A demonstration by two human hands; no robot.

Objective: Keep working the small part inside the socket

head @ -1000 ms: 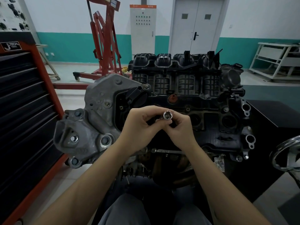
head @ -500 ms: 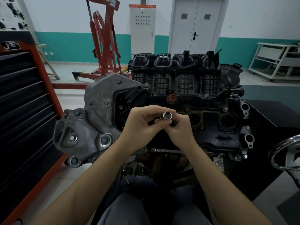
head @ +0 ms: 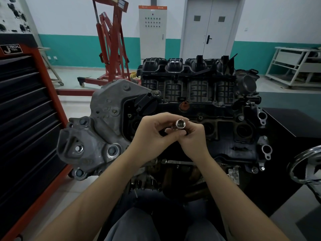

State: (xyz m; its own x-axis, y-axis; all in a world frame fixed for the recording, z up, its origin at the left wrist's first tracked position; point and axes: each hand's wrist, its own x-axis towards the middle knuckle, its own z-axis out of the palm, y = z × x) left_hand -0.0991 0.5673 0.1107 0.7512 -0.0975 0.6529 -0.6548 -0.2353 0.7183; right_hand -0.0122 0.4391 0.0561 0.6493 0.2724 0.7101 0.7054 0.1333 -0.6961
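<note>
Both hands meet in front of a black car engine [head: 199, 105] on a stand. My left hand [head: 152, 134] and my right hand [head: 192, 136] together pinch a small shiny metal socket [head: 180, 124], its open end facing me. The fingers of both hands curl round it; whatever is attached behind the socket is hidden by the fingers. A grey aluminium bracket [head: 97, 136] with several bolts forms the engine's left end, just left of my left hand.
A black and orange tool cabinet [head: 26, 119] stands close on the left. A red engine hoist [head: 111, 46] stands behind. A chrome handwheel [head: 309, 169] sits at the right edge. A white rack [head: 295, 66] and a grey door [head: 208, 28] are at the back.
The hands and the socket have stayed almost still; only slight finger shifts round the socket.
</note>
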